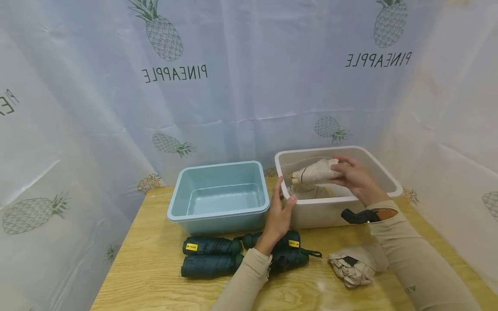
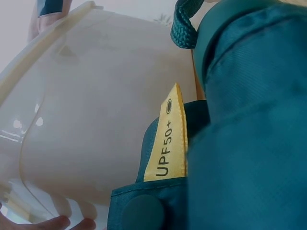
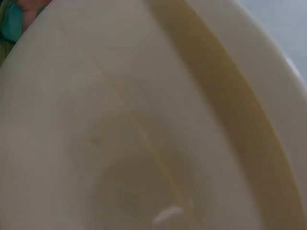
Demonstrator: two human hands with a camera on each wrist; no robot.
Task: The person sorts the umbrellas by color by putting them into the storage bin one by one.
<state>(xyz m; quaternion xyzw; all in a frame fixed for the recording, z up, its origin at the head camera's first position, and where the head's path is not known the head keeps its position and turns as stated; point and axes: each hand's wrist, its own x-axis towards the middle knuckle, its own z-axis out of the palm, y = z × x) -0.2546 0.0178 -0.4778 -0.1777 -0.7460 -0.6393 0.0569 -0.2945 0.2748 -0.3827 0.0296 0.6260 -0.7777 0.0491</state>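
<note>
In the head view, my right hand grips a folded beige umbrella, holding it tilted inside the white bin. More beige fabric shows beneath it, partly hidden. My left hand rests on the bin's near left corner, thumb on the front and fingers along the side. Below that hand lie several folded dark green umbrellas, partly covered by the left forearm. One carries a yellow tag reading UPF50+ in the left wrist view. The right wrist view shows mostly the bin's pale wall.
Left of the white bin stands a light blue bin with nothing in it. A second beige umbrella lies on the wooden table under the right forearm. A pineapple-print curtain hangs behind and at both sides.
</note>
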